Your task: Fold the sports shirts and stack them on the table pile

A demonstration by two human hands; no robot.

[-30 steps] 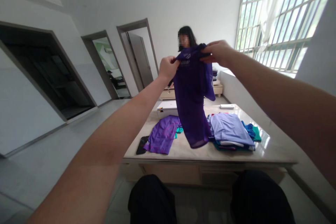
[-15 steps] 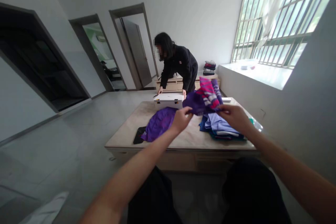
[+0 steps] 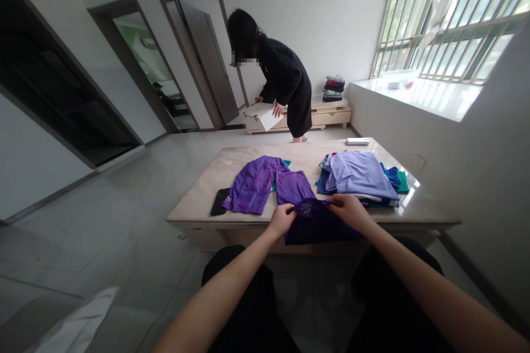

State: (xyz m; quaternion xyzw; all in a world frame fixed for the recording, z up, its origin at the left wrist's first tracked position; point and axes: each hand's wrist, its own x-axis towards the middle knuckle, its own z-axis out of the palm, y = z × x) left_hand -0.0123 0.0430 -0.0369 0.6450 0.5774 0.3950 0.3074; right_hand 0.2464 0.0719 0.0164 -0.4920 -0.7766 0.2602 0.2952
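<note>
My left hand (image 3: pixel 283 219) pinches one end of the top edge of a dark purple garment (image 3: pixel 321 229). The other end of that edge is between the fingers of my right hand (image 3: pixel 346 210). The garment hangs over the table's near edge, and a small pale print or label shows inside its edge. Just beyond it, lighter purple cloth (image 3: pixel 252 185) lies spread on the table; whether the two are joined I cannot tell. To the right of my hands is a stack of folded clothes with a lavender garment (image 3: pixel 354 171) on top.
A black phone (image 3: pixel 219 202) lies at the left of the low table (image 3: pixel 194 198). A white device (image 3: pixel 357 142) rests at its far right. Beyond, a person in black (image 3: pixel 285 83) bends over a white box (image 3: pixel 265 115) by a low cabinet (image 3: pixel 331 117) bearing folded clothes (image 3: pixel 333 89).
My hands have come down and nearer with the purple garment, which was raised with pink stripes showing. The other person has carried the white box from the table to the cabinet.
</note>
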